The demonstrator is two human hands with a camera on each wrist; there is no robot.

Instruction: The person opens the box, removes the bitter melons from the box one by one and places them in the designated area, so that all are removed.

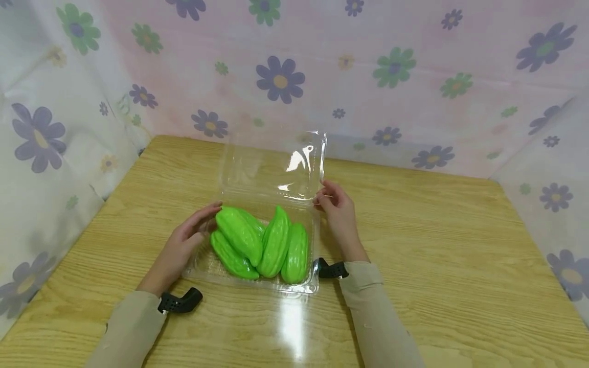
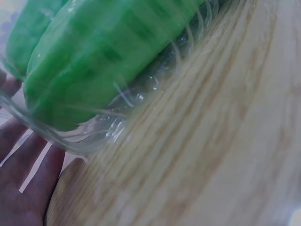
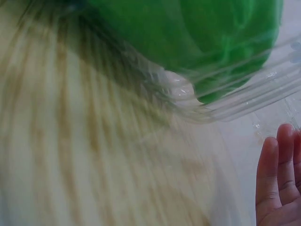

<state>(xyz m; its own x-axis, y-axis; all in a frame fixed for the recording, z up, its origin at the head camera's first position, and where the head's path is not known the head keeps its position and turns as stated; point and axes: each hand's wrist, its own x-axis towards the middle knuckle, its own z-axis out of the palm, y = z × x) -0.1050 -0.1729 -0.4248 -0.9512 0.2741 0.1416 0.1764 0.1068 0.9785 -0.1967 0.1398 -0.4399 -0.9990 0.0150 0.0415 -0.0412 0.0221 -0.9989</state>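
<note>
A clear plastic clamshell box [image 1: 248, 282] rests on the table with its lid [image 1: 257, 168] swung back. Several bright green, ridged, gourd-like vegetables [image 1: 276, 245] lie inside it. My left hand [image 1: 177, 248] is along the box's left side, fingertips reaching its back left corner; the left wrist view shows its fingers [image 2: 44, 169] straight outside the rim. At the back right, my right hand [image 1: 340, 214] has thumb and fingertips at the lid's lower right corner. Its outer fingers [image 3: 268, 169] stand straight in the right wrist view. The lid's far edge tilts up.
The wooden table [image 1: 437, 266] extends on all sides of the box. A flower-patterned curtain [image 1: 340, 87] hangs behind it and along both sides. Black wrist cameras sit at each cuff, the right one [image 1: 331, 268] close beside the box.
</note>
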